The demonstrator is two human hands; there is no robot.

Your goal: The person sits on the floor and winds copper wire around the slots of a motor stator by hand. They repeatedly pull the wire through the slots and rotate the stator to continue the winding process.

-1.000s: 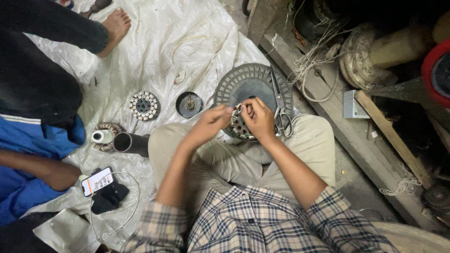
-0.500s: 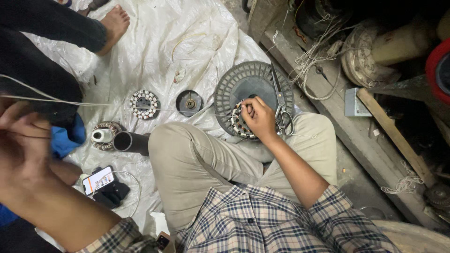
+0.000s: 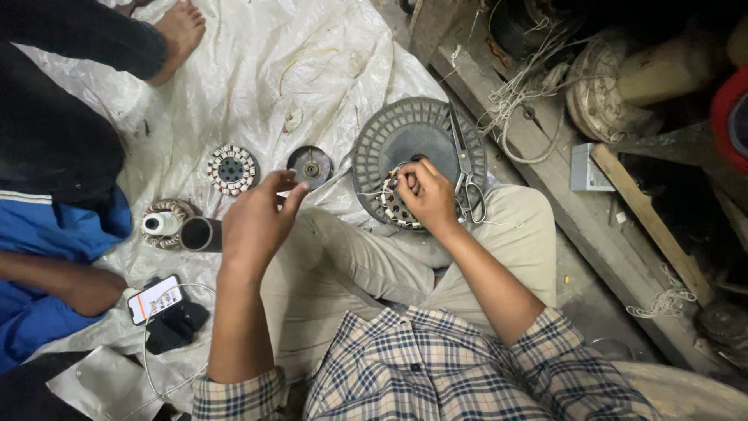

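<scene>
The right hand (image 3: 427,195) rests on the wound stator (image 3: 399,204), fingers curled and pinching at its windings; the stator lies on the grey round fan cover (image 3: 389,136), which leans on the person's right knee. The left hand (image 3: 257,222) is raised over the left thigh, thumb and forefinger pressed together. I think they hold a thin wire (image 3: 343,181), which runs from the fingertips toward three o'clock to the stator, so its long axis goes nearly left to right. The stator lies at about three o'clock from the left hand, and the right hand is the nearer one. Scissors (image 3: 466,168) lie on the cover, just beside the right hand at two o'clock, blades pointing to twelve.
</scene>
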